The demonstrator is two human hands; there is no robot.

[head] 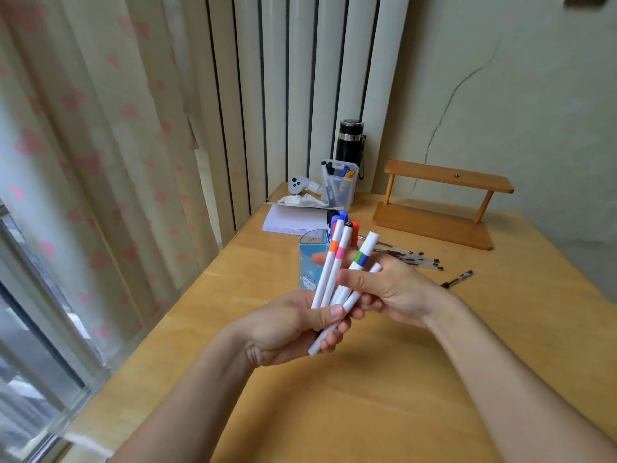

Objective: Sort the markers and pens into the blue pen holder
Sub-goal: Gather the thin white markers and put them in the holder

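Both hands hold a fan of several white markers with coloured bands in orange, pink, green and blue. My left hand grips their lower ends. My right hand pinches their middle from the right, thumb in front. Directly behind the bundle stands the blue pen holder, with blue, black and red capped markers sticking out of its top. Several clear pens lie on the wooden table behind my right hand, and one more pen lies apart to the right.
A clear plastic box with pens, a black bottle, a white notepad, crumpled tissue and a small white device sit at the table's far corner. A wooden two-tier shelf stands far right. Curtains hang along the left.
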